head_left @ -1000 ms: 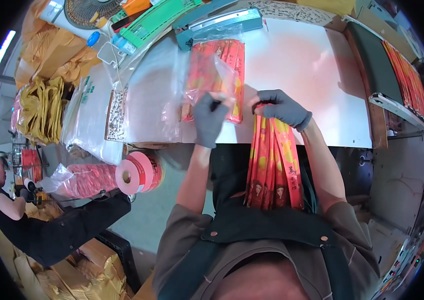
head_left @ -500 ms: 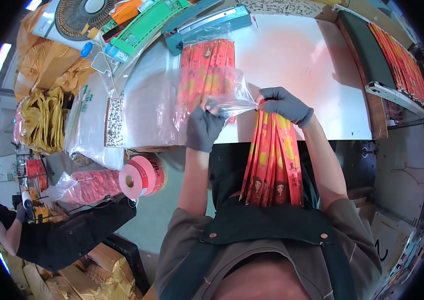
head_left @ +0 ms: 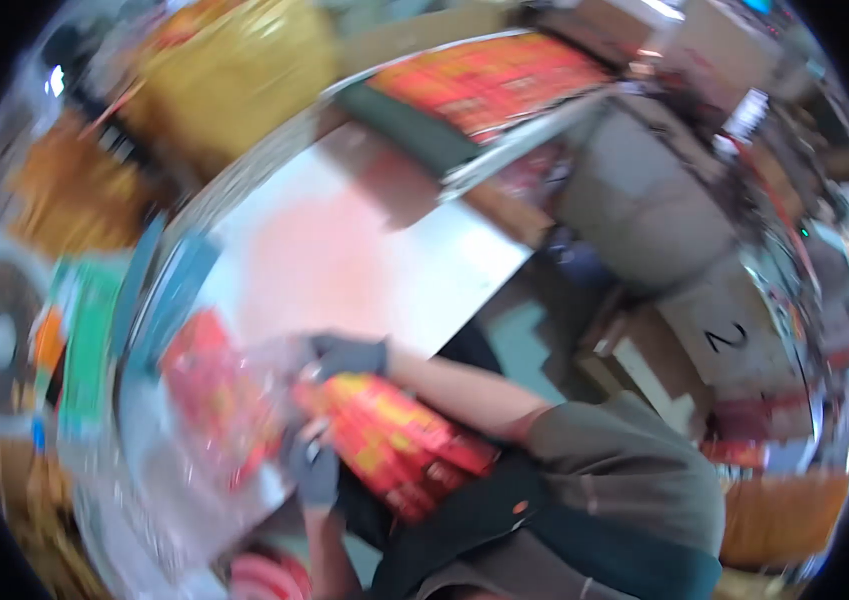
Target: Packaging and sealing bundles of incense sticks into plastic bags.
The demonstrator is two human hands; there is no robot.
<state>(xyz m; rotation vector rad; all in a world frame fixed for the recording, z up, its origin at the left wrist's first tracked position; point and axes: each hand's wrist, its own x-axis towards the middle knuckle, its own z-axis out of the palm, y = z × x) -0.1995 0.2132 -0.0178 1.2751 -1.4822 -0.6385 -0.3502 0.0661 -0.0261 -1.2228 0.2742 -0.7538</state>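
Note:
Motion smears the picture. My right hand, in a grey glove, is closed at the upper end of a fanned bundle of long flat red-and-yellow packets, which hangs toward my apron. My left hand, also gloved, is just below it beside the bundle's upper left edge, its fingers curled at the clear plastic bag. Blur hides exactly where the fingers touch. More red packets lie on the white table left of my hands, under clear film.
Past the table's far right side, red packets stand in a row behind a dark green panel. A teal metal device, a green box and a fan stand left. Cartons are at right; pink rolls below.
My view has swung to the right, so the table appears tilted and farther left. Both hands remain at the bag and bundle, now closer together. The co-worker has left the view.

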